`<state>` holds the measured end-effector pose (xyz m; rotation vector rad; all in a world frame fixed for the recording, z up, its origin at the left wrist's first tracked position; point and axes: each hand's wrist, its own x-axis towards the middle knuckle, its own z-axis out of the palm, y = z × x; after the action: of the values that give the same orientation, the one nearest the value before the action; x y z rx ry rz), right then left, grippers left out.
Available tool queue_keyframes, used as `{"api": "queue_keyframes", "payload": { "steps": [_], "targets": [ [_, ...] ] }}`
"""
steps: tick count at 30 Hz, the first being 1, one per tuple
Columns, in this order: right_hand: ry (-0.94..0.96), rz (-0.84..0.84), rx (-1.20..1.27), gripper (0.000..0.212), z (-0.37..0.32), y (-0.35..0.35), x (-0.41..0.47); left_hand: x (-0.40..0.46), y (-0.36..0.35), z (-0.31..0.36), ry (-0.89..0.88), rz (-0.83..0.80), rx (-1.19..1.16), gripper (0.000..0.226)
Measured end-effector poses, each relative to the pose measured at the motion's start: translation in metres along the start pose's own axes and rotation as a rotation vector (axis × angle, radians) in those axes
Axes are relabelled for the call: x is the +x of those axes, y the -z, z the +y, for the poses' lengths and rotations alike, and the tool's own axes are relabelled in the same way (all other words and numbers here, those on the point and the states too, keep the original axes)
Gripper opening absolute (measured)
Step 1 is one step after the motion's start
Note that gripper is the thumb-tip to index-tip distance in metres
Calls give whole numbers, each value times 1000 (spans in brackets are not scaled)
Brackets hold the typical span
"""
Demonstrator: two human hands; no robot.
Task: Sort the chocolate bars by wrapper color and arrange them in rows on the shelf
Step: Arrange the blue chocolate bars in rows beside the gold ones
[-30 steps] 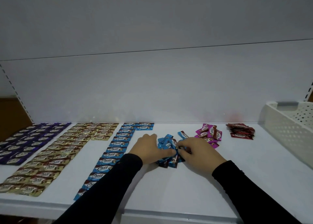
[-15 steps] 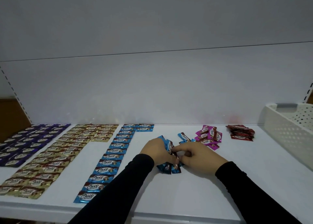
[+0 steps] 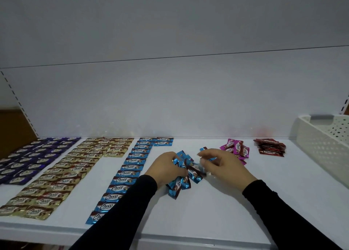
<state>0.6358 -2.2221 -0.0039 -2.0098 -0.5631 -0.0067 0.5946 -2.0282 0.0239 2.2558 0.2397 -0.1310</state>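
On the white shelf a loose bunch of blue-wrapped chocolate bars lies at the centre. My left hand grips this bunch from the left. My right hand pinches one blue bar at the bunch's right side. A row of blue bars runs from the back wall to the front edge, left of my hands. Gold bars and purple bars lie in rows further left. A pink pile and a red stack sit at the back right.
A white perforated plastic basket stands at the far right of the shelf. The shelf's back wall rises right behind the bars. White shelf surface shows in front of my hands and between the pink pile and the basket.
The bunch of blue bars has come closer to the front of the shelf with both hands. My right hand has opened a little away from the left and now pinches a single bar.
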Motion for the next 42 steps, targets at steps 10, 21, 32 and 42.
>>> {"api": "queue_keyframes", "payload": {
  "steps": [10, 21, 32, 42],
  "targets": [
    [-39, -129, -332, 18, -13, -18, -10, -14, 3, -19, 10, 92, -251, 22],
    [-59, -238, -87, 12, -14, -15, -4, -22, -19, -16, -67, 146, -459, 14],
    [-131, -159, 19, 22, -16, -5, -6, -18, 9, -28, 10, 341, -624, 17],
    [-283, -132, 592, 45, -33, -20, 3, -10, 38, -41, 46, 393, -680, 33]
  ]
}}
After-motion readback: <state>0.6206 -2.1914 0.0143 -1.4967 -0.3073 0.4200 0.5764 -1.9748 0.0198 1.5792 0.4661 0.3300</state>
